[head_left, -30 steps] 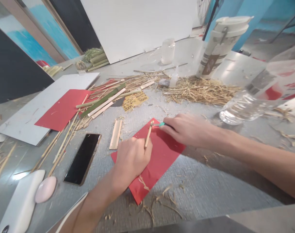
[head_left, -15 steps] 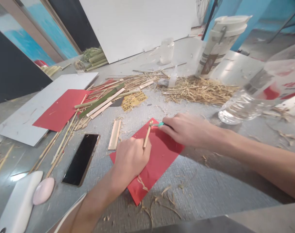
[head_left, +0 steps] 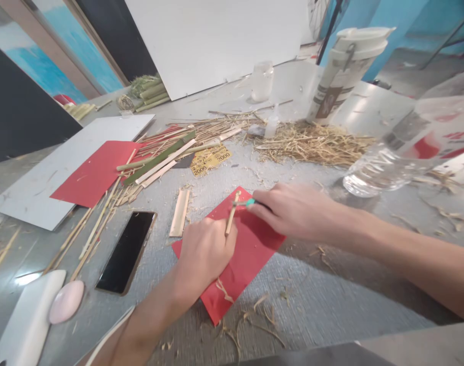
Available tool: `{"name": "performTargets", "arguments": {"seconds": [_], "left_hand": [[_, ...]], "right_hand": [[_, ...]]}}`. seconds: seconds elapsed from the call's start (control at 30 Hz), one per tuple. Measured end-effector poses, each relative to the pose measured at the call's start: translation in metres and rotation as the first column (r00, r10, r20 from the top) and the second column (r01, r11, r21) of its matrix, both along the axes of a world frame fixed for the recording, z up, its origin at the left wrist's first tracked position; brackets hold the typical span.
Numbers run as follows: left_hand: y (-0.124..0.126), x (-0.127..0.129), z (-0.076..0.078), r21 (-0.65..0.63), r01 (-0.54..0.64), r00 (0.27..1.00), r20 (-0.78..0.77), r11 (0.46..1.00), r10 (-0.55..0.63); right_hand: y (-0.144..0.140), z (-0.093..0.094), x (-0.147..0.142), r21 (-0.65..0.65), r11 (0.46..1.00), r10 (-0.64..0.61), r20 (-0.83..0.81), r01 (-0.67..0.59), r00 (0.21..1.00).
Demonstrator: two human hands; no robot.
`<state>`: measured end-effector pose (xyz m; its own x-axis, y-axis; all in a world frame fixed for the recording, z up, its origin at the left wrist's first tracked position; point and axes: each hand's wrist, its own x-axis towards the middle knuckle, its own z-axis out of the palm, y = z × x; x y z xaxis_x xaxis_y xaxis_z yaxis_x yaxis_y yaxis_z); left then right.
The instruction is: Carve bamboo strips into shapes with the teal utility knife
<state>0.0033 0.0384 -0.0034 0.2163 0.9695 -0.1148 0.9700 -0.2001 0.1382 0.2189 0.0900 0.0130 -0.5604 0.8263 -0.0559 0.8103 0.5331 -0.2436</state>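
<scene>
My left hand (head_left: 209, 246) is closed around a short, thin bamboo stick (head_left: 230, 219), whose upper end sticks out past the fist. My right hand (head_left: 287, 209) grips a small knife (head_left: 250, 202) with a teal part by the fingers. Its thin metal end, blurred, crosses the stick below the tip. Both hands are over a sheet of red paper (head_left: 251, 254), which lies on the table with a pale twisted fibre strip (head_left: 224, 291) near its lower corner. A flat split bamboo piece (head_left: 179, 212) lies left of the paper.
A black phone (head_left: 127, 252) and a pink oval object (head_left: 66, 302) lie at left. Bamboo strips (head_left: 167, 155) and a heap of dry shavings (head_left: 316, 143) spread behind. A water bottle (head_left: 403, 142), a tumbler (head_left: 339, 76) and a small jar (head_left: 262, 81) stand at right and back.
My right hand has drawn the knife slightly down along the stick, away from its tip. My left hand holds the stick in nearly the same place.
</scene>
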Motion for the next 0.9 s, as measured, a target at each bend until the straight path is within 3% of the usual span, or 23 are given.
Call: {"name": "performTargets", "arguments": {"seconds": [0.07,0.2,0.33,0.43,0.57,0.9], "left_hand": [[-0.0001,-0.0001,0.0000,-0.002,0.004,1.000,0.000,1.000,-0.004],[-0.0018,0.0009,0.0020,-0.021,0.016,1.000,-0.008,1.000,-0.016],[-0.0022,0.0035,0.0056,-0.045,-0.003,1.000,-0.031,0.999,0.002],[-0.0016,0.0045,0.0071,-0.066,-0.005,0.998,-0.057,0.998,0.001],[-0.0006,0.0039,0.0064,-0.072,-0.006,0.998,-0.061,0.997,0.001],[0.0018,0.0056,0.0079,-0.074,-0.010,0.994,-0.107,0.997,0.002]], "right_hand": [[0.0009,-0.0004,0.0008,-0.003,0.999,0.035,-0.006,-0.035,0.999],[0.0005,0.0000,0.0010,0.032,0.999,-0.025,0.037,0.024,0.999],[-0.0019,0.0013,0.0009,-0.020,0.999,0.048,0.007,-0.048,0.999],[-0.0023,0.0022,0.0017,0.019,1.000,-0.026,0.045,0.026,0.999],[-0.0042,0.0019,0.0008,-0.020,0.998,0.061,-0.004,-0.061,0.998],[-0.0027,0.0004,0.0000,0.020,1.000,0.004,0.057,-0.005,0.998]]}}
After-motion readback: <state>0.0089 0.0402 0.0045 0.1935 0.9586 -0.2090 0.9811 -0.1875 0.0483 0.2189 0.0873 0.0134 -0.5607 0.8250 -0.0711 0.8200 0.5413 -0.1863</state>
